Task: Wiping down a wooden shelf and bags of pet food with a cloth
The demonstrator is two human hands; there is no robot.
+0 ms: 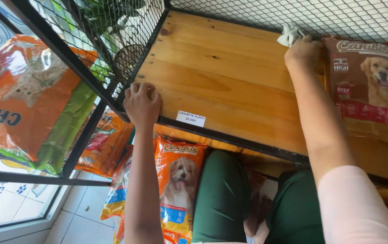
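I am pressing a crumpled white cloth onto the far part of the wooden shelf board, my right hand clenched around it. My left hand is gripping the shelf's front edge, near a white price label. A brown dog food bag is lying just beside my right hand; an orange dog food bag is lying below.

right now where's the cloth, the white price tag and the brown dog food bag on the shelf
cloth (290,34), head view, on the bunched fabric above the right hand
white price tag (191,119), head view, on the label's middle
brown dog food bag (369,86), head view, on its printed front
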